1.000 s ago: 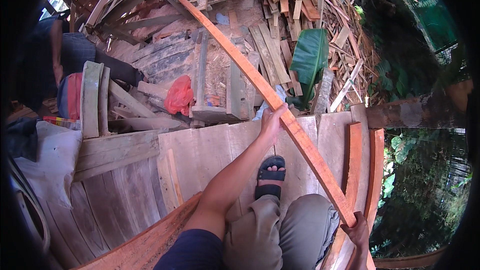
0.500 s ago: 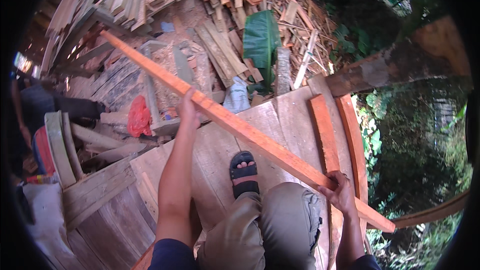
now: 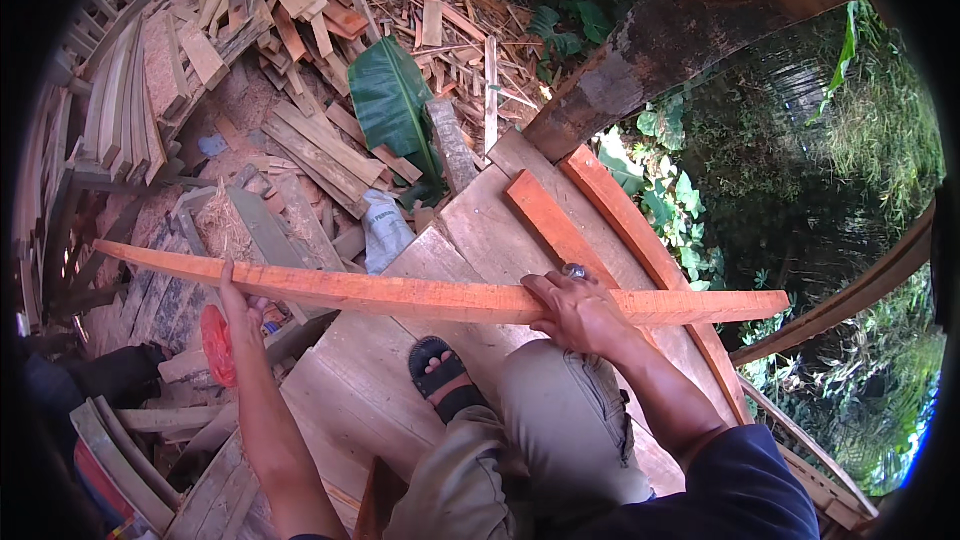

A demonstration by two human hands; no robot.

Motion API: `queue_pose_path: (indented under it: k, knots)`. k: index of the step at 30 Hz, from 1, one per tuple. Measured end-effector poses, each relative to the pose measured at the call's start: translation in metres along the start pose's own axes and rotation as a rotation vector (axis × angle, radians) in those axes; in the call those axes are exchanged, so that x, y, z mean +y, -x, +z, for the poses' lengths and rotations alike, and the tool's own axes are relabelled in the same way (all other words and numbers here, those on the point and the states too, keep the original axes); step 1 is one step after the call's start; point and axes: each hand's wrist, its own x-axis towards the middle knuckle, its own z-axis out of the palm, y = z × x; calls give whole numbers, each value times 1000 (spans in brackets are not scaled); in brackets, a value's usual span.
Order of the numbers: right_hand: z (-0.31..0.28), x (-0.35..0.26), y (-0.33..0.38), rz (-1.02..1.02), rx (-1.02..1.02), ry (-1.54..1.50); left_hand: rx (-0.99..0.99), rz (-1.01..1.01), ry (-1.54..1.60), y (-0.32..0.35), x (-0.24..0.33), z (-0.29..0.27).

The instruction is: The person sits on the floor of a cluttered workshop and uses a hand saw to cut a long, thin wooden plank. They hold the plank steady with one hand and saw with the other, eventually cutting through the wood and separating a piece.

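Gripping a long orange plank (image 3: 440, 295) level across my knee (image 3: 560, 380), I have my left hand (image 3: 240, 305) stretched out clasping its underside, my right hand (image 3: 575, 310) clamped over its top edge.

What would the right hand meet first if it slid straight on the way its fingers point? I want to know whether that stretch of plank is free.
The right hand points left along the long orange plank. That stretch looks free up to the left hand, though depth is hard to judge.

Weathered plank deck (image 3: 400, 380) carries two reddish boards (image 3: 555, 225).
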Motion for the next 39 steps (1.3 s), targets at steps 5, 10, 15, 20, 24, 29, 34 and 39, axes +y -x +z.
queue_pose_path:
  k: [5,10,15,20,24,29,34,39]
  knots:
    - [-11,58,-5,28,475,219,-87,-54,156,38,-28,54]
    - [58,117,46,264,655,29,-119,-59,230,83,-60,109]
    - [131,155,54,568,182,64,-156,-102,260,116,-88,152]
    - [132,152,53,639,113,50,-173,-119,324,127,-105,162]
    - [137,153,69,625,122,85,-164,-111,334,136,-107,169]
    - [158,161,108,674,4,158,-171,-50,358,144,-112,163]
    - [210,195,174,731,-32,174,-128,-60,328,153,-117,170]
    - [195,197,195,703,-111,182,-110,-49,329,155,-133,172]
